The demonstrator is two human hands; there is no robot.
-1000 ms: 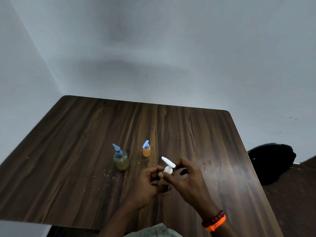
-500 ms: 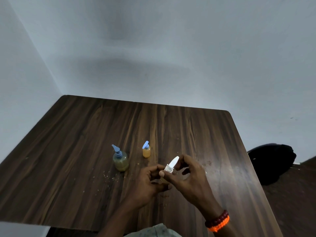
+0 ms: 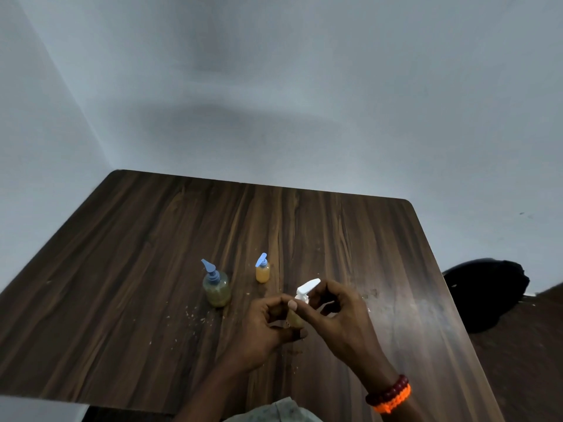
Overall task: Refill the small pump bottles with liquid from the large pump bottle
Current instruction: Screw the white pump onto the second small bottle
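Note:
On the dark wooden table [image 3: 152, 269] stands the large pump bottle [image 3: 216, 286], round, with a blue pump and greenish-yellow liquid. To its right stands a small pump bottle [image 3: 262, 269] with a blue pump and orange liquid. Nearer to me, my left hand [image 3: 265, 327] grips the body of a second small bottle [image 3: 295, 318], mostly hidden by fingers. My right hand [image 3: 338, 318] pinches that bottle's white pump head [image 3: 307, 288] at its collar; the nozzle points up and to the right.
Pale crumbs or flecks [image 3: 192, 315] lie scattered on the table around the bottles. A black bag [image 3: 484, 293] sits on the floor off the table's right edge. Grey walls meet in a corner behind the table.
The white pump head has turned in my right hand: its nozzle pointed left a second ago and now points up and right. Both hands stay on the small bottle.

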